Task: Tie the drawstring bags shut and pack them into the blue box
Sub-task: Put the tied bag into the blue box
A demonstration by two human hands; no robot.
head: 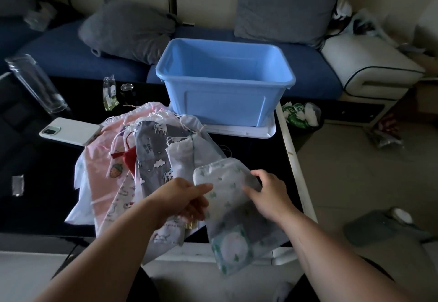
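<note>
While soft printed drawstring bags [151,157] crowd the glossy black table [42,171] before the rigid blue plastic box [225,83], left hand [187,198] and right hand [270,194] pinch a translucent leaf-print drawstring bag [227,204] by its sides — over the table's front edge.

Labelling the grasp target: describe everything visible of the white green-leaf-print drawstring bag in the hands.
The white, thin translucent fabric drawstring bag with green leaf prints lies lengthwise, gathered mouth away from the person, bottom end hanging past the black table's near edge. A round pale patch ringed in green shows near the bottom. The left hand pinches its left edge; the right hand grips its right side.
</note>
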